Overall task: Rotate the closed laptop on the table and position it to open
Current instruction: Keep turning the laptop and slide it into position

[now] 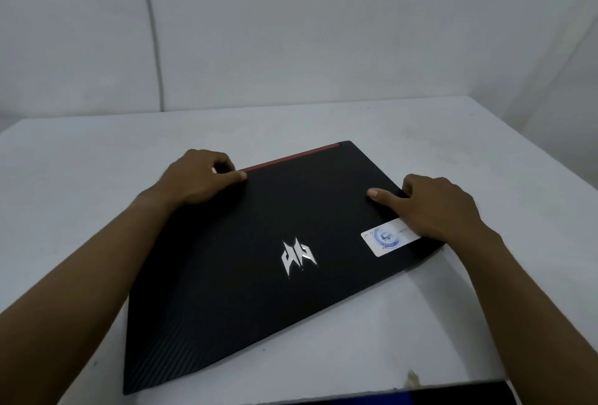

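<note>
A closed black laptop (259, 262) lies flat on the white table (97, 178), turned at an angle. Its lid shows a silver logo and a white sticker near the right edge. A red hinge strip runs along its far edge. My left hand (197, 178) grips the far left corner by the red strip, thumb on the lid and fingers curled over the edge. My right hand (433, 207) holds the right edge, thumb pressed on the lid and fingers wrapped over the side, partly covering the sticker.
The table's right edge (550, 210) slants down close to the laptop's right corner, and its near edge (420, 388) is just below the laptop. A white wall (291, 32) stands behind the table. Something dark with a blue band (453, 396) shows below the near edge.
</note>
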`<state>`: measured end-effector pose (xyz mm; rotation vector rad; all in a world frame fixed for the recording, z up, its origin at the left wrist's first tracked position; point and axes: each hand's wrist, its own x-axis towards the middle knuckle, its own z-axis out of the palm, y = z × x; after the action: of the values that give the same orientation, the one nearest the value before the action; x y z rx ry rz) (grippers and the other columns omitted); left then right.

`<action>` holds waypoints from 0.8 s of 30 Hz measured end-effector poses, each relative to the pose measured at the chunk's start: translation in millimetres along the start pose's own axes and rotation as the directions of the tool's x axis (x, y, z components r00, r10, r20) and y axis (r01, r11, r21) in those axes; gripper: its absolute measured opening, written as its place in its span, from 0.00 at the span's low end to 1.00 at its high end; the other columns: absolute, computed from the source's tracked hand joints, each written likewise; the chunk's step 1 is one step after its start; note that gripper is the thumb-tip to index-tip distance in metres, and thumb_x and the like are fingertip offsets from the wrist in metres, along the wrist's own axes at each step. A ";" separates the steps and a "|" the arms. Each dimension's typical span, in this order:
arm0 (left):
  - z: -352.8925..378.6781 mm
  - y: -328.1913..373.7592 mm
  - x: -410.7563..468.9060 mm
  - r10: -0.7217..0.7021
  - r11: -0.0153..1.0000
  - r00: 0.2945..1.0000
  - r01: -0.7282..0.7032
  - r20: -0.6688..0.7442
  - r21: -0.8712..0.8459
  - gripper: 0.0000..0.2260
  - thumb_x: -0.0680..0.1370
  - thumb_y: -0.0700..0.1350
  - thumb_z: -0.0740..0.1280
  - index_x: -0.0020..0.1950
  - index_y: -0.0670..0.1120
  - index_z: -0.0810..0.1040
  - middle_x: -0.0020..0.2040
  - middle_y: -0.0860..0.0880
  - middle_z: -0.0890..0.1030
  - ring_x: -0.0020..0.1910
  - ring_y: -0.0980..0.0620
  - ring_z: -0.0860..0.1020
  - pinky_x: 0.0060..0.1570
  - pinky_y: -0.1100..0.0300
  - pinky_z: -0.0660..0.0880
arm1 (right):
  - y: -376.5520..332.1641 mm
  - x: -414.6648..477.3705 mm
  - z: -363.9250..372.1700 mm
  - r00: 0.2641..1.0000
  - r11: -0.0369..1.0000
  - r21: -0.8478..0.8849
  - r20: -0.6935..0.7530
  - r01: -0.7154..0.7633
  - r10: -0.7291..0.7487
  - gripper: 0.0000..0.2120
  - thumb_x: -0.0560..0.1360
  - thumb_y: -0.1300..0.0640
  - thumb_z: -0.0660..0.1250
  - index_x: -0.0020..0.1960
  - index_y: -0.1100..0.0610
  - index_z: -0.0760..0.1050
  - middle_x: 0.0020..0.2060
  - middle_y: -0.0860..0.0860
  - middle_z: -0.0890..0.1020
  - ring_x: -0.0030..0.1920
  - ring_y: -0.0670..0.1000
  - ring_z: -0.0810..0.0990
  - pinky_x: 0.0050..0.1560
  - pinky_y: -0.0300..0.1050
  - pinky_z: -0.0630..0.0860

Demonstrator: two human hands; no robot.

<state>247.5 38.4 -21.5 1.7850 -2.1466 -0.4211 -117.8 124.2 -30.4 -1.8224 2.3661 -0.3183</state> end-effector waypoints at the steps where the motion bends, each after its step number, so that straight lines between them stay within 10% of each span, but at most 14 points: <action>1: 4.4 11.2 6.6 0.031 0.999 0.999 -0.031 0.023 0.012 0.19 0.69 0.69 0.65 0.47 0.57 0.82 0.49 0.55 0.82 0.48 0.52 0.79 0.51 0.50 0.77 | 3.8 8.4 0.4 1.000 0.999 0.037 0.008 0.026 -0.027 0.34 0.70 0.22 0.56 0.39 0.55 0.71 0.34 0.50 0.79 0.36 0.50 0.76 0.35 0.47 0.68; 15: 84.0 168.3 72.1 0.113 0.985 0.980 -0.131 0.161 0.111 0.35 0.71 0.71 0.60 0.73 0.53 0.67 0.67 0.47 0.74 0.67 0.44 0.70 0.57 0.48 0.67 | 64.1 77.1 27.2 0.954 0.976 0.106 -0.253 0.192 -0.160 0.28 0.71 0.34 0.70 0.60 0.54 0.81 0.58 0.54 0.79 0.62 0.58 0.72 0.59 0.51 0.69; 24: 98.7 175.1 65.6 0.116 0.985 0.992 -0.122 0.058 0.120 0.38 0.70 0.75 0.57 0.71 0.53 0.70 0.65 0.46 0.75 0.67 0.44 0.70 0.63 0.46 0.64 | 70.6 75.0 25.7 0.995 0.999 -0.028 -0.088 0.045 -0.047 0.44 0.69 0.21 0.52 0.76 0.45 0.67 0.76 0.54 0.66 0.76 0.59 0.60 0.74 0.61 0.55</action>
<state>38.8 7.2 -34.1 1.7138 -2.3473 -0.3142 -197.1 66.9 -71.5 -1.9150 2.3996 -0.3834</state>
